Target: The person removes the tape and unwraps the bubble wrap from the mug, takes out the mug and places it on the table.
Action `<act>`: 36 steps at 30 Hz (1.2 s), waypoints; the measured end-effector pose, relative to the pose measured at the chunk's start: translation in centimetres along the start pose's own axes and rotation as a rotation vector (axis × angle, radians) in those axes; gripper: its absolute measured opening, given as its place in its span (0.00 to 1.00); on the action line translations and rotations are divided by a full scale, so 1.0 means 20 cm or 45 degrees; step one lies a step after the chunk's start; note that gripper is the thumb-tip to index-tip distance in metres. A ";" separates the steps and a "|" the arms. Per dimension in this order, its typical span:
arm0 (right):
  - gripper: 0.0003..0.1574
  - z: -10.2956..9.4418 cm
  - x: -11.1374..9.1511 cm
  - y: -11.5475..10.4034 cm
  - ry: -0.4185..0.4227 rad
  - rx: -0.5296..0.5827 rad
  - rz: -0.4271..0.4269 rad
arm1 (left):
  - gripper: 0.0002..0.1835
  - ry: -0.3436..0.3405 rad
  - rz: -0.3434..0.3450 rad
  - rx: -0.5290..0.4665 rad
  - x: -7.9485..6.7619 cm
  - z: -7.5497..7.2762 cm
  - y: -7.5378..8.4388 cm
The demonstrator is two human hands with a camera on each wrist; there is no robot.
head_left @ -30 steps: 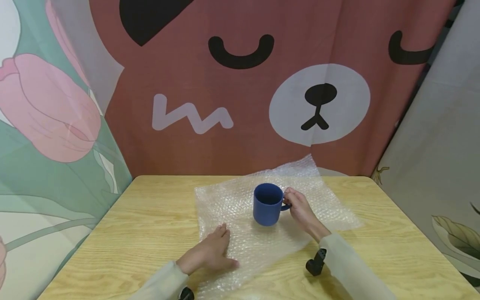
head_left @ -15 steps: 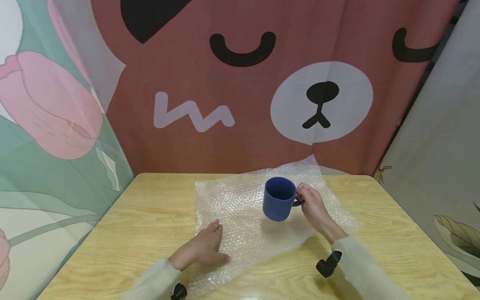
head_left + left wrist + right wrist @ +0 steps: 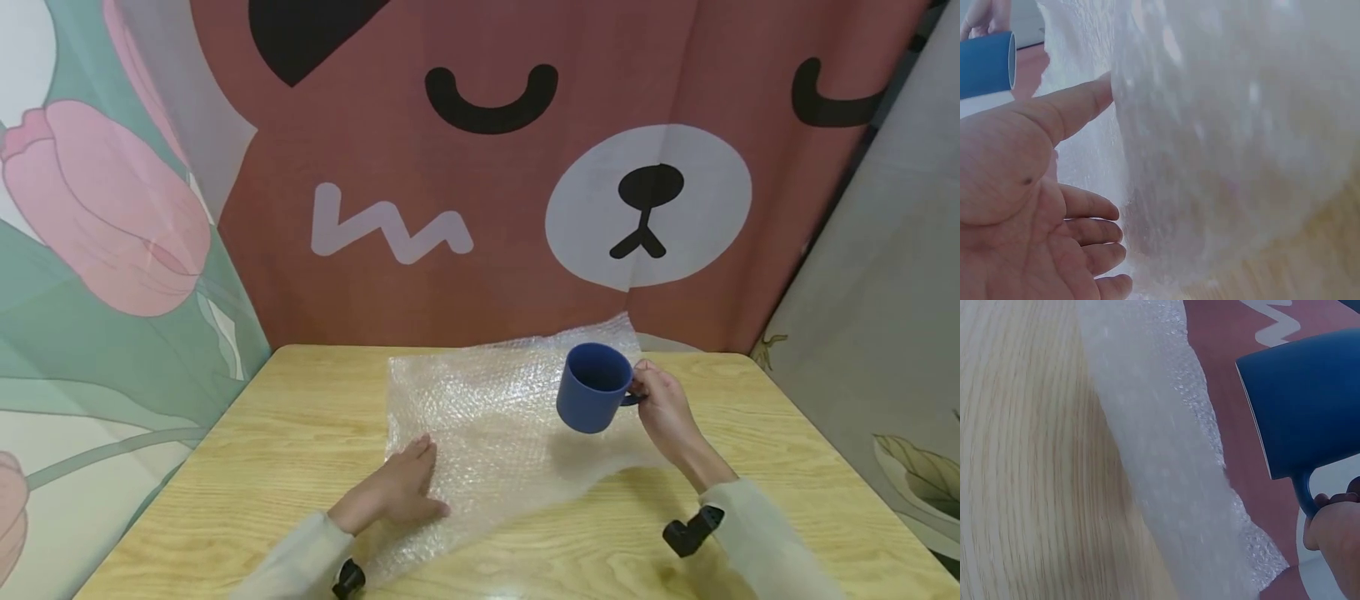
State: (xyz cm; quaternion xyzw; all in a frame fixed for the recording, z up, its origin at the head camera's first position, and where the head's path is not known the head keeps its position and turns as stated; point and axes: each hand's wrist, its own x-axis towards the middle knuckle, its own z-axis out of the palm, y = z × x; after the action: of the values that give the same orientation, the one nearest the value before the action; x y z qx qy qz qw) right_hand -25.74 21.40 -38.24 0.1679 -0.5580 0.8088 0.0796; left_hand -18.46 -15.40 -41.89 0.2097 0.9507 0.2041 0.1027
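A blue mug [image 3: 587,402] is held up by its handle in my right hand [image 3: 667,417], over the right part of a clear bubble wrap sheet [image 3: 495,467]. Fingers curl round the handle, and the mug's opening faces up. In the right wrist view the mug [image 3: 1310,406] shows its side and pale bottom edge. My left hand [image 3: 397,492] lies with straight fingers and the thumb spread at the left edge of the sheet. The left wrist view has the thumb tip and fingertips against the bubble wrap [image 3: 1229,137].
The wooden table [image 3: 300,450] bears the sheet, whose far corner rises against the red curtain [image 3: 360,308] printed with a bear face. A flowered curtain [image 3: 127,350] hangs at the left and a grey one [image 3: 862,333] at the right. Dark wrist cameras [image 3: 693,532] sit on both sleeves.
My right hand has carried the mug to the right and slightly away, over the sheet. The left hand has shifted a little to the left.
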 end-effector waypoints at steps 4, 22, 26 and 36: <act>0.23 -0.03 -0.01 -0.03 0.015 0.020 -0.005 | 0.50 0.019 -0.006 0.002 0.00 -0.01 -0.02; 0.24 -0.25 -0.01 -0.14 0.055 0.101 -0.099 | 0.43 0.093 -0.021 -0.084 -0.02 -0.02 -0.10; 0.24 -0.34 0.01 -0.16 0.055 0.157 -0.123 | 0.42 0.120 -0.047 -0.102 -0.02 -0.01 -0.09; 0.25 -0.55 0.05 -0.15 0.117 0.279 -0.141 | 0.41 0.155 -0.111 -0.130 -0.04 0.01 -0.06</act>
State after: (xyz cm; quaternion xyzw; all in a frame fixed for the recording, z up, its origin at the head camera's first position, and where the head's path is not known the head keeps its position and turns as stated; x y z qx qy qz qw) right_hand -27.80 32.55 -38.79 0.1690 -0.4518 0.8662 0.1308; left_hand -18.22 -16.69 -42.50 0.1497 0.9518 0.2598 0.0641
